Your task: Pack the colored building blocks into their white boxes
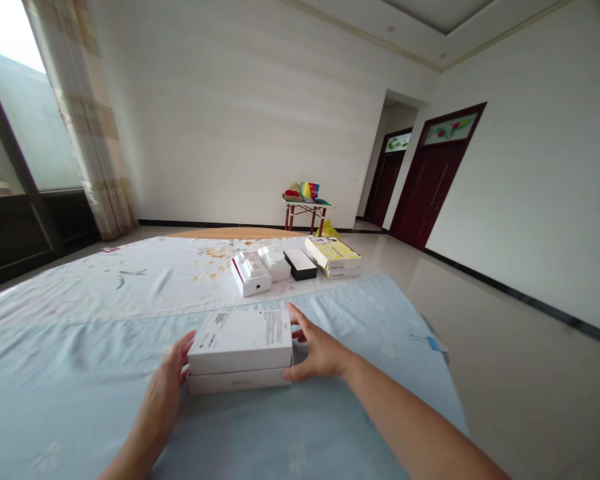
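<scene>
A white cardboard box (pixel 240 343) with small printed text on its top lies on the cloth in front of me. Its lid sits over a lower half, and a seam runs between the two along the near side. My left hand (pixel 173 367) is against the box's left side, its fingertips partly hidden by the box. On the opposite side, my right hand (pixel 317 350) grips the right end, thumb at the lower near corner and index finger by the top far corner. Both hands hold the box between them.
Beyond it stand a white box with a clear plastic tray (pixel 250 270), another white tray (pixel 275 262), a black-and-white box (pixel 301 265) and a yellow-and-white box (pixel 334 255). Light blue cloth (pixel 105 400) covers the round table. A small side table (pixel 307 203) stands by the wall.
</scene>
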The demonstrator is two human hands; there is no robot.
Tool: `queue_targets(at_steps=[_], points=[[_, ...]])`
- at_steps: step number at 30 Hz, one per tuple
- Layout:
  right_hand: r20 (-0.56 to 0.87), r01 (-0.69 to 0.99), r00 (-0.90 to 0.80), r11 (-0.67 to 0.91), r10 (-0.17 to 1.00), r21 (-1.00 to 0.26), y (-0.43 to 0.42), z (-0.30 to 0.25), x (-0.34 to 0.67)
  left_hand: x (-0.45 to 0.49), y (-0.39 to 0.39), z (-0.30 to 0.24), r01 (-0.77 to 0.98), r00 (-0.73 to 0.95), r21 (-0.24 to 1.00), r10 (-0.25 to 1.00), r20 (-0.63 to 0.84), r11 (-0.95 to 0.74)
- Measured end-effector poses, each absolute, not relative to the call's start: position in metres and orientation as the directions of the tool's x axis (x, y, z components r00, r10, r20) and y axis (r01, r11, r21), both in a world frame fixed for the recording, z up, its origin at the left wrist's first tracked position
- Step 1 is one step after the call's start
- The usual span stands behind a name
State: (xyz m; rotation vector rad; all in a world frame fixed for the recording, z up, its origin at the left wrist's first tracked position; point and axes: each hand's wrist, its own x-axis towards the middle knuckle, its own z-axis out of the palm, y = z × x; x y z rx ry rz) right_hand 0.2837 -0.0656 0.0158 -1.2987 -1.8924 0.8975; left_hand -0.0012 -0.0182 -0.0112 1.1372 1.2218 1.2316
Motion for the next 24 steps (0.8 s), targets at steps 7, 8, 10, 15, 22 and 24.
queue_targets(at_steps=[7,8,10,15,22,24], points=[[0.170,0.476,-0.168,0.231,0.971,-0.849,-0.066,0.014,0.294,-0.003,-0.005,-0.026,-0.132,-0.054,0.991,0.998,-0.012,0.005],[0.179,0.476,-0.141,0.225,0.974,-0.850,-0.066,0.013,0.296,-0.003,-0.004,-0.027,-0.143,-0.054,0.990,0.999,-0.005,-0.003],[0.197,0.483,-0.086,0.214,0.977,-0.849,-0.064,0.012,0.300,-0.002,-0.004,-0.028,-0.144,-0.049,0.989,0.999,0.018,-0.025],[0.237,0.507,0.014,0.197,0.971,-0.839,-0.060,0.017,0.307,0.002,-0.013,-0.024,-0.087,-0.038,0.993,0.996,0.079,-0.083],[0.267,0.505,0.104,0.181,0.958,-0.844,-0.048,0.032,0.318,0.006,-0.021,-0.020,0.009,-0.028,0.991,0.991,0.134,-0.133],[0.278,0.510,0.124,0.179,0.953,-0.842,-0.039,0.035,0.315,0.007,-0.022,-0.020,0.041,-0.023,0.988,0.989,0.147,-0.146]])
